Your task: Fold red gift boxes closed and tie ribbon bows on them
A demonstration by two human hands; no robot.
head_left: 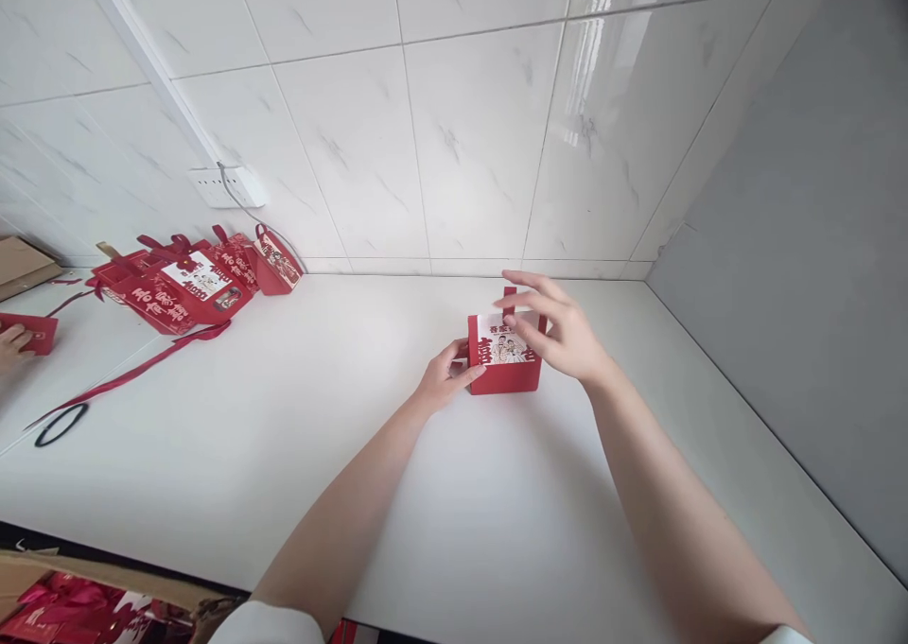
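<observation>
We find one small red gift box (505, 365) standing upright on the white bench (284, 436), set well back toward the tiled wall (461, 133); we take this box as our landmark. It appears folded into shape, its front panel carrying a white printed picture and red characters, with a red tab rising at its top rear. We judge the assembly largely done; whether the top is closed we cannot tell, since the right hand covers it.

The left hand (444, 379) touches the box's left side, fingers (469, 375) narrowly curled against the wall of card. The right hand (560, 332) hovers over the box's top right, fingers (529, 289) spread wide and holding nothing that we can see.

The card looks stiff, matte and sharp-creased. The bench is smooth and faintly glossy; the wall tiles are polished, marbled white.

Far left of the box, we note a heap of similar red boxes (191, 289) with loose red ribbon (134, 370), a black loop (61, 425), and another person's hand (10, 341) on a red card (32, 330).
</observation>
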